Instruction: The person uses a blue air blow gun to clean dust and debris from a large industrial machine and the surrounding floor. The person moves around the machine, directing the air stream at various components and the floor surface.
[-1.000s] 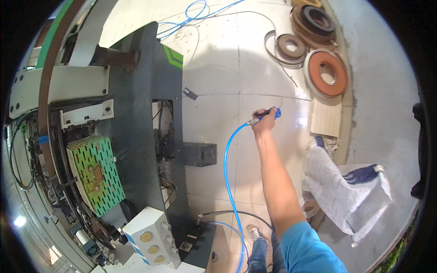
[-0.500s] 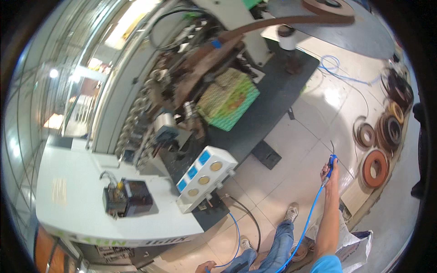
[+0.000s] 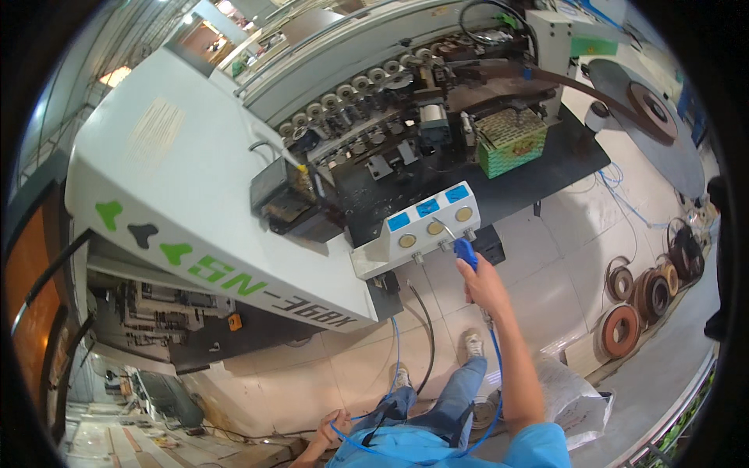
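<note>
My right hand (image 3: 485,284) is closed around a blue air blow gun (image 3: 466,252) with a thin bent metal nozzle. Its tip lies in front of a white control box (image 3: 421,225) with blue labels and round dials; whether it touches cannot be told. From the gun's lower end a blue air hose (image 3: 495,355) runs down past my body. Low in the picture, my left hand (image 3: 332,428) has its fingers curled round a stretch of this hose. Behind the box is a machine bed (image 3: 367,191) with rollers, motors and scattered debris.
A green patterned box (image 3: 511,152) sits on the bed. Brown edge-band strip runs to a coil (image 3: 652,109) on a round grey table. Several coils, one a reddish roll (image 3: 620,331), stand along the right wall. A white sack (image 3: 573,402) lies beside my legs; a black cable (image 3: 426,335) hangs ahead.
The view has swung left along the machine. My right hand has brought the blow gun from over the floor to the control box. More of my left hand and the hose shows.
</note>
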Demonstrator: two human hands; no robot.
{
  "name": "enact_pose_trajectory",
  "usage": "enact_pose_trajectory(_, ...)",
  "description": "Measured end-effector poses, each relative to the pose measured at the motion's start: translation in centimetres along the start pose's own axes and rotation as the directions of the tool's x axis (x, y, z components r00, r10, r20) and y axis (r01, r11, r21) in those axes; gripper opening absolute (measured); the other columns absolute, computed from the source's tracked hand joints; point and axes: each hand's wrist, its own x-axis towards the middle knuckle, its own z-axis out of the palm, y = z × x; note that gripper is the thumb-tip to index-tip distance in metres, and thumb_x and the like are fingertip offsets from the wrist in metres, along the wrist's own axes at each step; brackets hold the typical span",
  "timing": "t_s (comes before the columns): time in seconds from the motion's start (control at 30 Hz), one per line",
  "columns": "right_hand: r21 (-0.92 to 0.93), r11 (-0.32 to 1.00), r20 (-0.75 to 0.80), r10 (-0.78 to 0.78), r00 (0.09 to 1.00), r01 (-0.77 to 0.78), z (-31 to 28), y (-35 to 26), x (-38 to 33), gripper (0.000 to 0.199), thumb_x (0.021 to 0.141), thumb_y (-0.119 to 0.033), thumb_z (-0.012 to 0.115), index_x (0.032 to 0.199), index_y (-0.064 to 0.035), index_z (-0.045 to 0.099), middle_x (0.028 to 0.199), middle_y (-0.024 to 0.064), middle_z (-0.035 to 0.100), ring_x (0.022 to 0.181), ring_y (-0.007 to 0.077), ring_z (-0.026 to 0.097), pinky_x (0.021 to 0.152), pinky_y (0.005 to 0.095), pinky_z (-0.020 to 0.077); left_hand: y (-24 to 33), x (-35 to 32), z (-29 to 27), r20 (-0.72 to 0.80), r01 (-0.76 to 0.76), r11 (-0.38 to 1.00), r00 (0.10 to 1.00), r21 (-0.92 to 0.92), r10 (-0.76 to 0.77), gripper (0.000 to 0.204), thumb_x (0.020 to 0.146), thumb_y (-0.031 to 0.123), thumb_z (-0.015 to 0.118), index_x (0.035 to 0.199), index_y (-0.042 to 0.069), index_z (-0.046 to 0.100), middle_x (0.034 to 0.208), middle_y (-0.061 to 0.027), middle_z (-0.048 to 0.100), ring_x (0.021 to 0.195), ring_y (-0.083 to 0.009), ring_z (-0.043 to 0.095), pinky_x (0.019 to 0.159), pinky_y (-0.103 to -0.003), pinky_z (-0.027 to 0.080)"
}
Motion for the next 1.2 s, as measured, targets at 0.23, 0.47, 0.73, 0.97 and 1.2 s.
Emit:
enact_pose_trajectory(0.23,-0.745,0.665,-0.064,-0.149,0.987,0.052,6.6,-4.5,6.6,0.040,0.093,-0.024,0.054,0.121,0.0027,0.049,0.093,0.0282,0.070,0.087,0.0417,0.071,0.077,0.0535,0.0545,-3.2,-2.1,0.3,-0.166,-0.122,0.971,0.982,-0.206,0.088,0.042,0.106,0.035,0.048,0.114,-0.003,0.065,0.105,-0.0107,0.069,0.092,-0.0190,0.066,0.081,-0.031,0.054)
enact_pose_trajectory(0.47,-0.590,0.806,-0.285,-0.154,0.946,-0.046,3.3,-4.5,9.9,0.029,0.095,-0.025,0.059,0.111,-0.0011,0.053,0.081,0.0182,0.068,0.073,0.0329,0.068,0.065,0.0455,0.0535,-4.8,-7.2,0.3,-0.347,-0.038,0.767,0.906,-0.641,-0.245,0.047,0.106,0.044,0.044,0.094,0.004,0.064,0.094,-0.0047,0.064,0.081,-0.0162,0.060,0.070,-0.032,0.049)
enact_pose_trajectory(0.73,-0.173,0.960,0.695,0.276,0.664,-0.219,14.6,-4.3,-3.7,0.041,0.095,-0.038,0.064,0.111,0.0000,0.057,0.061,0.0086,0.059,0.048,0.0202,0.059,0.050,0.0344,0.0492,-10.4,-7.5,-2.4,-0.684,-0.180,0.815,0.656,-0.551,-0.317,0.034,0.106,0.028,0.049,0.112,-0.001,0.065,0.099,-0.0087,0.071,0.089,-0.0171,0.064,0.081,-0.029,0.050)
enact_pose_trajectory(0.97,-0.768,0.383,0.557,0.796,0.239,0.514,40.0,-1.0,-11.0,0.034,0.092,-0.034,0.066,0.102,-0.0015,0.062,0.062,0.0067,0.059,0.049,0.0168,0.059,0.049,0.0322,0.0468,-15.9,-7.9,-4.7,-0.619,-0.218,0.676,0.654,-0.704,-0.435,0.044,0.108,0.035,0.043,0.118,-0.003,0.063,0.107,-0.0123,0.070,0.100,-0.0191,0.067,0.086,-0.031,0.053)
enact_pose_trajectory(1.2,-0.337,0.321,0.794,0.603,0.083,0.885,70.2,-4.2,-22.3,0.036,0.095,-0.038,0.061,0.107,-0.0039,0.061,0.074,0.0195,0.068,0.071,0.0384,0.068,0.068,0.0462,0.0512,-23.1,-11.5,-11.4,-0.437,-0.333,0.297,0.520,-0.895,-0.734,0.063,0.107,0.053,0.033,0.119,-0.001,0.063,0.117,-0.0131,0.066,0.109,-0.0222,0.060,0.098,-0.033,0.045)
